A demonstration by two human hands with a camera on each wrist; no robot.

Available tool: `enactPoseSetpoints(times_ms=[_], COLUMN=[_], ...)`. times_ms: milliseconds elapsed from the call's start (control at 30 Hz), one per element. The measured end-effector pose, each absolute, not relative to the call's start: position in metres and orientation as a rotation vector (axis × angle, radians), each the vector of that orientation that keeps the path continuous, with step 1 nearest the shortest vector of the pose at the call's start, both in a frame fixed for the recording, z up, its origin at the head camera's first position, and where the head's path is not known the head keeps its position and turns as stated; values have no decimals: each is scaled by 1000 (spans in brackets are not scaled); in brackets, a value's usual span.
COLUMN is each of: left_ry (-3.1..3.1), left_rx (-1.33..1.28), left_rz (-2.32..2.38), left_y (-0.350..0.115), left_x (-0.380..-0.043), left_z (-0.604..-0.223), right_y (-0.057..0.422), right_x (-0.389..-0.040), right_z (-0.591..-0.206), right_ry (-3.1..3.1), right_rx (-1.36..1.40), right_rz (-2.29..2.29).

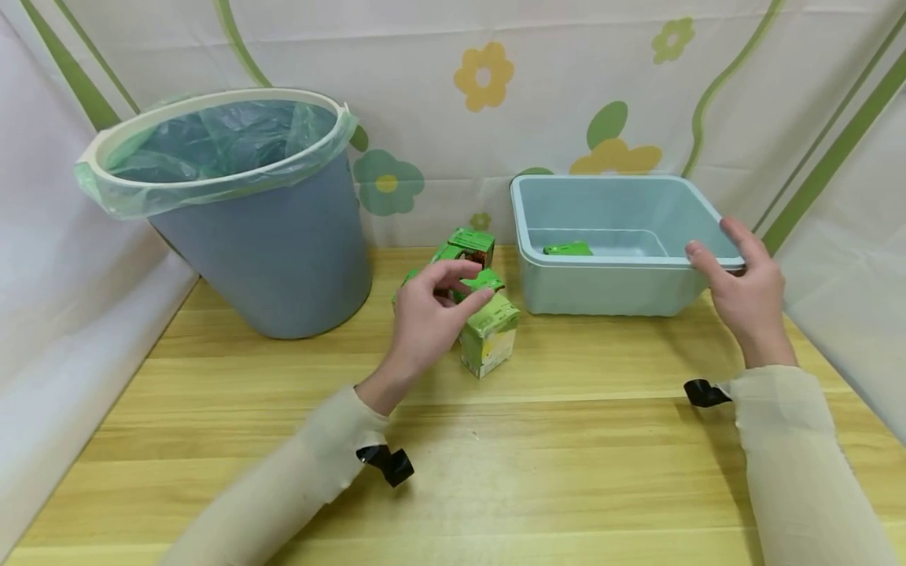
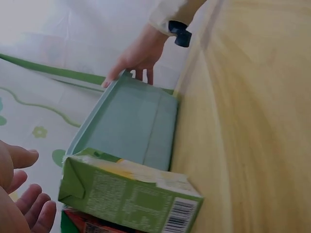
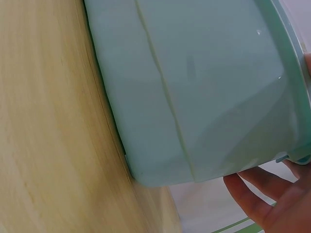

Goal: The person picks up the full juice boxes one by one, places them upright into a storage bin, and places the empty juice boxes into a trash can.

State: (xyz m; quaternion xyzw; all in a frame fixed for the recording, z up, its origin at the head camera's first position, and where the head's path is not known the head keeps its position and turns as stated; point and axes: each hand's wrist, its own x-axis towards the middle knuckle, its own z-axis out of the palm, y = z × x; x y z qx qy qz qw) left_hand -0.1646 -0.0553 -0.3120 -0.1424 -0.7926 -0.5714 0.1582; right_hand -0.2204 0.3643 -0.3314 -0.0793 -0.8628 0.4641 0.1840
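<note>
My left hand hovers over a cluster of small cartons, fingers loosely bent and nothing between them. Nearest to it stands a light green drink carton, its barcode visible in the left wrist view. Behind that are several darker green cartons, partly hidden by the hand. At the right, my right hand grips the front right corner of a pale blue plastic tub, thumb on the rim and fingers against the outside. Inside the tub lies a green carton, mostly hidden by the front wall.
A blue-grey trash bin lined with a translucent green bag stands at the left. Behind everything hangs a white flowered cloth. The wooden tabletop stretches in front of the cartons and tub.
</note>
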Motion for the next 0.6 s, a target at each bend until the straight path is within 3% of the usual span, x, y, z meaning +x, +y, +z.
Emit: enactPoseSetpoints(times_ms=[600], left_ry=[-2337], left_rx=[-419], left_rz=[-1486], left_y=[-48], left_x=[-144], left_z=[-348], right_y=[365], right_x=[-218], right_z=[-331], right_ry=[-2439], right_rx=[-223], right_rz=[1329])
